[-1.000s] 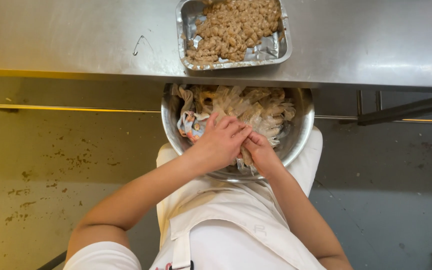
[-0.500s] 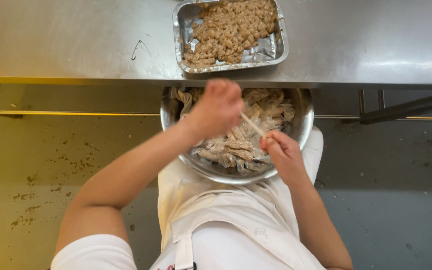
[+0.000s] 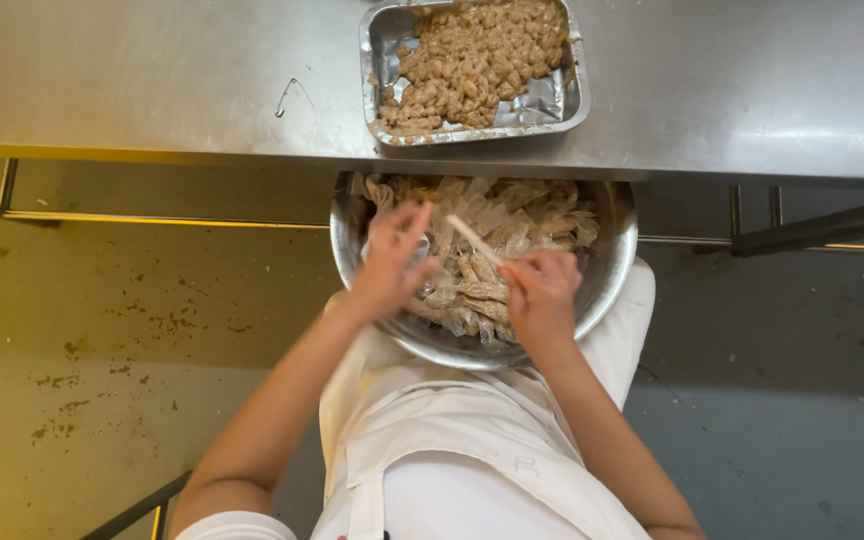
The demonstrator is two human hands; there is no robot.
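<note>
Steel bowl [image 3: 607, 300] sits in the lap w/ wrapped pieces [image 3: 472, 285] inside, just below the worktop [image 3: 152, 80] edge. Right hand [image 3: 542, 290] fingers pinched on a thin pale strip [image 3: 474, 238]. Left hand [image 3: 392, 260] blurry over the bowl, fingers spread. Foil tray [image 3: 567, 100] of brown bits up top.

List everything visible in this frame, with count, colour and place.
Foil tray: one, silver, on the steel counter, holding brown crumbly food.
Steel counter: one, grey, across the top.
Metal bowl: one, silver, on the person's lap below the counter edge, full of small clear-wrapped brown pieces.
Floor: stained, yellowish left, grey right.
Apron: one, white, bottom centre.
Left hand: blurred, over the bowl.
Right hand: in the bowl, pinching a pale strip.
</note>
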